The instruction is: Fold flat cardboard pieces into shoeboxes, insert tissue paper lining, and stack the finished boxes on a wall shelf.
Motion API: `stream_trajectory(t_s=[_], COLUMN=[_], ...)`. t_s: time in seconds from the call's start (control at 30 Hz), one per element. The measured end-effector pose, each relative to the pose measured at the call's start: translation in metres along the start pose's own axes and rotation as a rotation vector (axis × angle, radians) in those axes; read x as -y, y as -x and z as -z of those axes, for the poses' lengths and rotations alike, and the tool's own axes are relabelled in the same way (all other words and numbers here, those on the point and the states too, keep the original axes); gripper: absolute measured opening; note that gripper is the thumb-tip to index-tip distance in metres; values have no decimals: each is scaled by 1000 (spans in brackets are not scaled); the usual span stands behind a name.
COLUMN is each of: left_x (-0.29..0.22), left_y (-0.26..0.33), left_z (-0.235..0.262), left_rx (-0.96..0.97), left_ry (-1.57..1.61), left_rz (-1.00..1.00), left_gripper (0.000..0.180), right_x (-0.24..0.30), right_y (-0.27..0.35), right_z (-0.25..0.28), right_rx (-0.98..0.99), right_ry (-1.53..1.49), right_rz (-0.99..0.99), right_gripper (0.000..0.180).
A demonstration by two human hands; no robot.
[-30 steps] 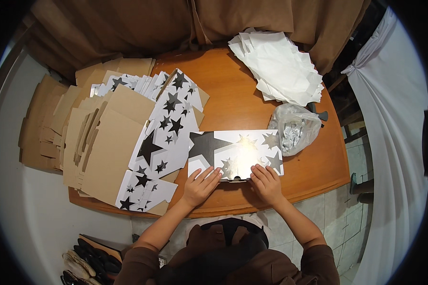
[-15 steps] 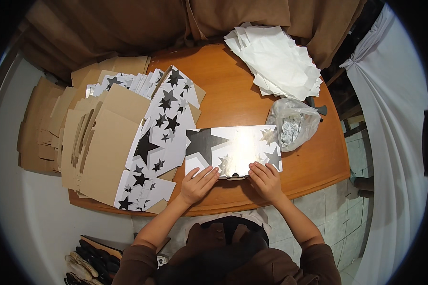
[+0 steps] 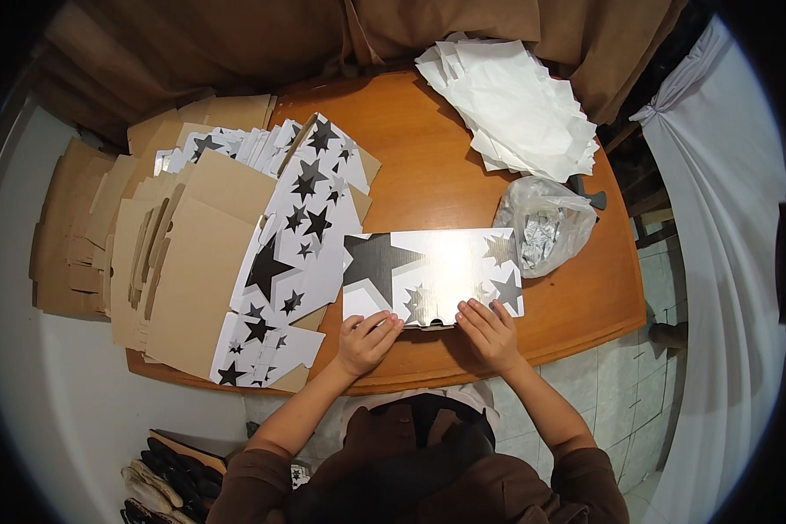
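Note:
A white cardboard box point(image 3: 445, 262) with black and grey stars lies with its lid down on the wooden table in front of me, and light glares off its middle. My left hand point(image 3: 368, 342) rests on the box's near edge, left of the small front tab, fingers stretched over the lid. On the same edge, right of the tab, my right hand point(image 3: 491, 335) lies with its fingers extended. Both thumbs are partly hidden. Left of the box leans a stack of flat, unfolded star-printed cartons point(image 3: 301, 227), brown inside.
White paper sheets point(image 3: 520, 113) are piled at the table's far right. Below them sits a clear plastic bag point(image 3: 550, 229) of small silvery packets, beside a dark handle point(image 3: 594, 199). More flat brown cardboard point(image 3: 74, 231) stands at far left. Shoes point(image 3: 170, 472) lie at lower left.
The view has shifted slightly. Both hands stay on the box's near edge, and the lid's front edge looks pressed a little flatter.

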State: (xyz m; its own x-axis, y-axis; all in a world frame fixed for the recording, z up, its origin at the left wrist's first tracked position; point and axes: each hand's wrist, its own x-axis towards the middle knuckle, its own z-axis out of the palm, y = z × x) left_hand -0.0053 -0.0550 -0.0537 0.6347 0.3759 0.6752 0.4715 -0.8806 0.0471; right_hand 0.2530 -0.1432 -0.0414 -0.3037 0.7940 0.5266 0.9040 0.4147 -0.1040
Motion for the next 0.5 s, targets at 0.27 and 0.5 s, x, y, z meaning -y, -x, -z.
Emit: stream_trajectory(t_s=[0.27,0.5], left_x=[1,-9], left_y=[-3,-8], left_z=[-3,-1], left_rx=[7,61], left_ry=[71,81], left_rz=[32,120], left_gripper=[13,15], right_x=[0,6], right_y=[-2,0], right_z=[-4,-7], right_rx=[-33,-55], right_ry=[-50,-36], right_rz=[-32,-80], right_gripper=[26,23])
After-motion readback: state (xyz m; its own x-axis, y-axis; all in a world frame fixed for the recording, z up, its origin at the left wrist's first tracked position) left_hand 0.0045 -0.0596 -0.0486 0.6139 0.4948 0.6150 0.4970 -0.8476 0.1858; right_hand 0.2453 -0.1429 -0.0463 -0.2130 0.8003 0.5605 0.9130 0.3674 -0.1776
